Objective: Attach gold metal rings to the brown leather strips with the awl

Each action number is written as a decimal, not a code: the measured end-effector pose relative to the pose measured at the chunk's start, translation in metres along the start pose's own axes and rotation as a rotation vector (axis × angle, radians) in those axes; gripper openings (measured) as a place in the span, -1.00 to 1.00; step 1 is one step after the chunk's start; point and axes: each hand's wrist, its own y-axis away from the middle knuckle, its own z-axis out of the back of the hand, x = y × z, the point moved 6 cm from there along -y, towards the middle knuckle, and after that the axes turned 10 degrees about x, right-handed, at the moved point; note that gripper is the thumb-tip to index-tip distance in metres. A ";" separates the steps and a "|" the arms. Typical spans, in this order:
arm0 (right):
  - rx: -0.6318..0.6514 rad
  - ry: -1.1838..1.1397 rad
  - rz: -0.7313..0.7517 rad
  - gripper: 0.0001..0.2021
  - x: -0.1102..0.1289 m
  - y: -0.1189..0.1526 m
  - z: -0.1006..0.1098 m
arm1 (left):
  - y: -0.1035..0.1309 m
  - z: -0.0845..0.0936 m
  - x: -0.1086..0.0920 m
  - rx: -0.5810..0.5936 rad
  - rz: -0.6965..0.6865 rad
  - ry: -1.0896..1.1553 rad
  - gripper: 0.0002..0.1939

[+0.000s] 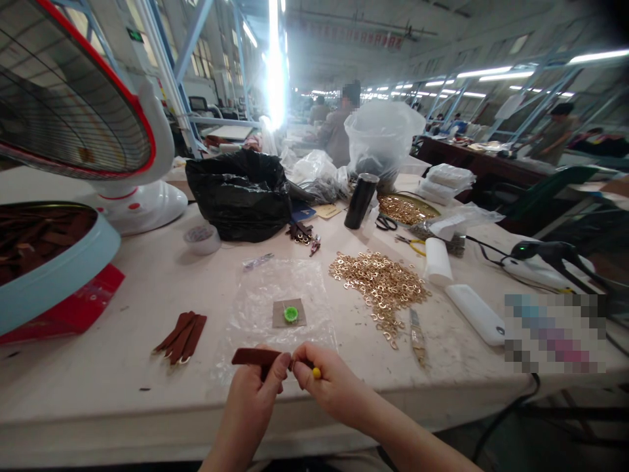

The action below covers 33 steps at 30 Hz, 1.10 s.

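Between the thumb and fingers of my left hand [263, 383] is a brown leather strap [255, 356], its free end pointing left. My right hand [327, 377] is closed and meets the strap's right end. From its fist pokes the rounded yellow end of a slim tool [316, 373], the rest hidden by the fingers. Just beyond my hands, a small green cap [291, 315] sits on a brown square of card [280, 314] over a clear plastic sheet [250, 301]. Several brown straps with metal rings [184, 337] lie in a bunch to the left.
A heap of gold-coloured metal rings [381, 282] lies right of the sheet, a knife-like tool [419, 341] beside it. A light-blue tub [63, 288] of brown pieces and a fan [142, 131] stand left. Behind are a black bag [238, 203] and a black cylinder [361, 202].
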 end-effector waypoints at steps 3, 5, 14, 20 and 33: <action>-0.040 0.070 0.002 -0.87 0.003 -0.003 -0.001 | 0.000 0.000 -0.002 -0.008 -0.005 0.020 -0.68; -0.070 0.131 0.014 -0.88 0.005 -0.003 0.001 | -0.002 0.000 -0.001 0.025 0.015 0.085 -0.68; -0.115 0.083 -0.005 -0.81 0.000 -0.004 0.005 | 0.006 -0.002 -0.008 0.010 -0.084 0.037 -0.79; -0.048 0.140 -0.015 -0.81 -0.005 -0.003 0.000 | 0.007 -0.007 0.009 -0.039 0.034 0.259 -0.78; -0.047 0.172 0.083 -0.88 0.008 -0.002 0.014 | 0.011 -0.017 0.001 0.256 -0.029 0.157 -0.77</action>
